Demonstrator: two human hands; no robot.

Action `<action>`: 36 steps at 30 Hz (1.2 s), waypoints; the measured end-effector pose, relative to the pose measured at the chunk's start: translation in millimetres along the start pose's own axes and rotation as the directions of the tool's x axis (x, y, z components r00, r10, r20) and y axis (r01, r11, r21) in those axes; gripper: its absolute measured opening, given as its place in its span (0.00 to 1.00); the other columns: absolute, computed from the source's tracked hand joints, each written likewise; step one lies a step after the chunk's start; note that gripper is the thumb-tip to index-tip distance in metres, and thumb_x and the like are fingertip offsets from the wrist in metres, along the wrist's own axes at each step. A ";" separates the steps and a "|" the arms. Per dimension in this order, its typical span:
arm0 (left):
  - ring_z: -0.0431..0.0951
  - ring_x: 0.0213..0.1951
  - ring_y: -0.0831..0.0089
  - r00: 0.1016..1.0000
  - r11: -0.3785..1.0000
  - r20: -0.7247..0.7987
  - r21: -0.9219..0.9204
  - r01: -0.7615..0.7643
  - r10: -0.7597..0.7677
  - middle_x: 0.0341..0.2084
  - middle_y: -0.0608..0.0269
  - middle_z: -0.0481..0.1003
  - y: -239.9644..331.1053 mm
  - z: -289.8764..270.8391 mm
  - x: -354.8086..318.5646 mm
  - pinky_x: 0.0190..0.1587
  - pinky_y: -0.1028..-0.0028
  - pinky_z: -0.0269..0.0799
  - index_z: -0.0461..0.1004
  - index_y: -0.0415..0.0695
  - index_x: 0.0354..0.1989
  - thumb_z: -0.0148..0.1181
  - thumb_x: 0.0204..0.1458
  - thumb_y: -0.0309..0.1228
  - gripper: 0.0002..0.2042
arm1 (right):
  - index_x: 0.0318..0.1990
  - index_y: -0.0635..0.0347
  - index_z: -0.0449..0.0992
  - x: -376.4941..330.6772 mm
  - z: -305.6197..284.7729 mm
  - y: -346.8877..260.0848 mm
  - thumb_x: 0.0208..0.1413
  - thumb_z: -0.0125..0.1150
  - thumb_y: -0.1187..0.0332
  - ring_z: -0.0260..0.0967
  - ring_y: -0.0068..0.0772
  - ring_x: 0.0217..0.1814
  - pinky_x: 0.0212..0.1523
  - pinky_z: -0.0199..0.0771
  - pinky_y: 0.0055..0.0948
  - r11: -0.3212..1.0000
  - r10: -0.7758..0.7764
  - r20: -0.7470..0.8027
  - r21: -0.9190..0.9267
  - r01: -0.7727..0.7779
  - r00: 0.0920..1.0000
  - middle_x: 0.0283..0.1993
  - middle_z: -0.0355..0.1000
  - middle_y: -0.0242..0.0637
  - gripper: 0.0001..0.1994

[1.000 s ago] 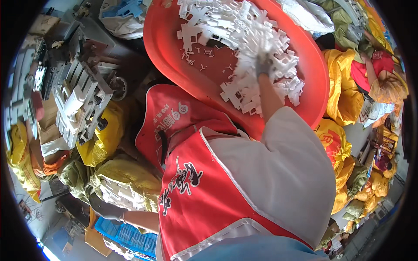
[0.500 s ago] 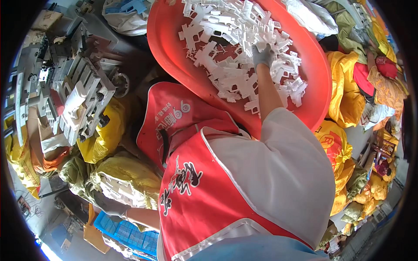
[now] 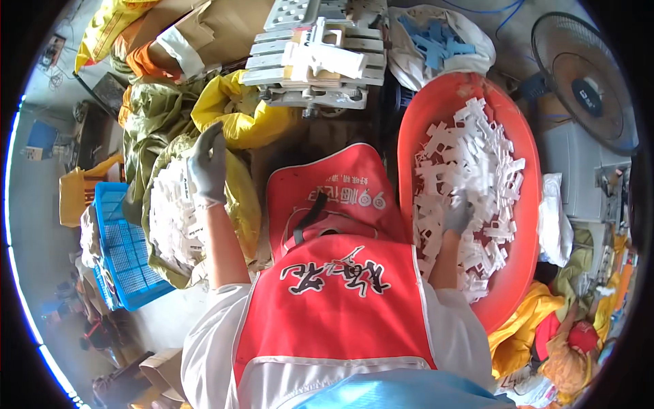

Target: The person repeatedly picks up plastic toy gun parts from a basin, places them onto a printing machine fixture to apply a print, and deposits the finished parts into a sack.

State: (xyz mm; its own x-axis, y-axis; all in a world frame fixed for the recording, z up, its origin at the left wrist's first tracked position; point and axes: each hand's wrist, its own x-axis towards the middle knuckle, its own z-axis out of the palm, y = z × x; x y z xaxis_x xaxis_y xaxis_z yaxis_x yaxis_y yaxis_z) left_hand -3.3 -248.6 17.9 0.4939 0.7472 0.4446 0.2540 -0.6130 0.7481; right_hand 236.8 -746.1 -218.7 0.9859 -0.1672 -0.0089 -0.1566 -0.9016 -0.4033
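My right hand (image 3: 455, 217), in a grey glove, is pushed into a heap of white plastic cross-shaped pieces (image 3: 470, 177) that fills an orange tub (image 3: 518, 286) on my right. Whether it grips any piece is hidden by the heap. My left hand (image 3: 208, 163), also gloved, is raised with fingers apart over a yellow-green sack (image 3: 167, 266) holding more white pieces (image 3: 167, 211). It holds nothing that I can see. A red apron (image 3: 334, 273) covers my lap between the two.
White plastic frames (image 3: 317, 58) are stacked ahead. A white bag of blue pieces (image 3: 436, 41) lies behind the tub. A blue crate (image 3: 119, 252) stands at left, a fan (image 3: 579, 75) at upper right, yellow sacks (image 3: 238, 116) all around.
The view has swung round, so the orange tub now sits at my right. My left hand has come into sight over the sack. My right hand stays in the white pieces.
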 end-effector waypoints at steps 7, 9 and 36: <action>0.78 0.40 0.66 0.956 0.959 0.079 -0.001 -0.283 0.282 0.37 0.55 0.78 51.5 35.6 52.5 0.44 0.72 0.72 0.75 0.39 0.43 0.57 0.50 0.25 0.12 | 0.63 0.55 0.58 -53.3 21.7 12.2 0.47 0.59 0.71 0.63 0.45 0.57 0.58 0.61 0.34 0.925 -0.097 0.117 0.377 0.046 0.988 0.56 0.63 0.47 0.32; 0.78 0.41 0.63 0.935 0.942 0.110 -0.041 -0.333 0.336 0.38 0.55 0.77 62.5 48.1 69.3 0.45 0.71 0.72 0.75 0.40 0.44 0.58 0.50 0.26 0.12 | 0.64 0.60 0.55 -59.2 22.6 10.0 0.53 0.54 0.71 0.63 0.38 0.54 0.56 0.63 0.30 0.927 -0.033 0.178 0.374 -0.037 0.983 0.56 0.64 0.42 0.29; 0.72 0.46 0.76 0.992 0.889 -0.127 -0.454 -0.063 0.005 0.43 0.60 0.74 -26.9 -36.1 49.8 0.52 0.77 0.65 0.68 0.35 0.50 0.56 0.55 0.24 0.14 | 0.53 0.51 0.70 -17.2 -157.3 -410.2 0.49 0.59 0.72 0.66 0.43 0.52 0.52 0.67 0.34 0.123 -0.979 -0.117 0.322 0.939 0.168 0.48 0.69 0.40 0.21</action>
State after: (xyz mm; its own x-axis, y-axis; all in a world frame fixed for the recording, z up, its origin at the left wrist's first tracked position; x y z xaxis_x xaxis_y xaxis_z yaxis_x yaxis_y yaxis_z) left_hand -15.6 -185.6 37.7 0.3856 0.7707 0.5072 -0.1826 -0.4751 0.8608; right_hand 274.7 -436.1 90.8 0.3121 0.8078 0.5000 0.9254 -0.1396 -0.3522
